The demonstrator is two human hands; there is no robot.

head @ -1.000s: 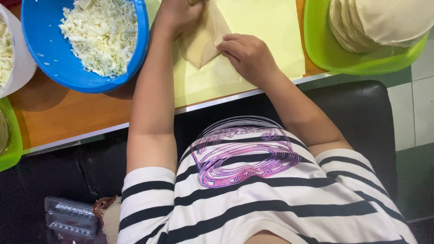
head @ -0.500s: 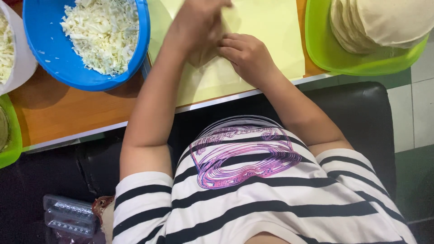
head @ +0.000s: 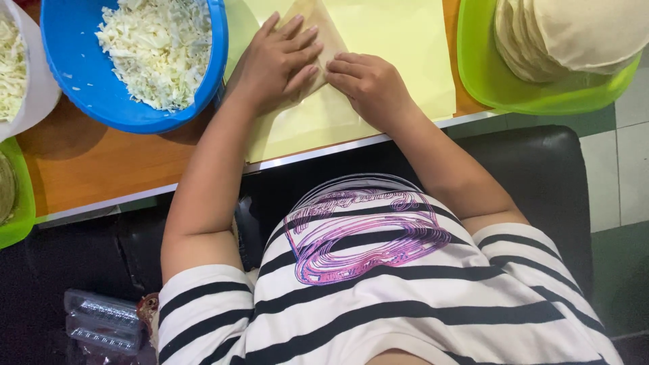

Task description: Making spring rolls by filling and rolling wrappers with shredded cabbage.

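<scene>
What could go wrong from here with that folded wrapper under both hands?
The folded wrapper is pinned by the left hand and right hand; lifting either may let the fold spring open. The left forearm passes close to the blue bowl of shredded cabbage; a bump could spill it.

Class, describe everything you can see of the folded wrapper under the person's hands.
The folded wrapper is a thin, pale tan sheet that looks like soft dough, folded into a triangle with its point aimed away from the person. It lies flat on the yellow mat on the table. The left hand lies spread over its left half, and the right hand presses its near right edge with the fingertips. Much of it is hidden beneath the hands; whether anything is inside cannot be told.
</scene>
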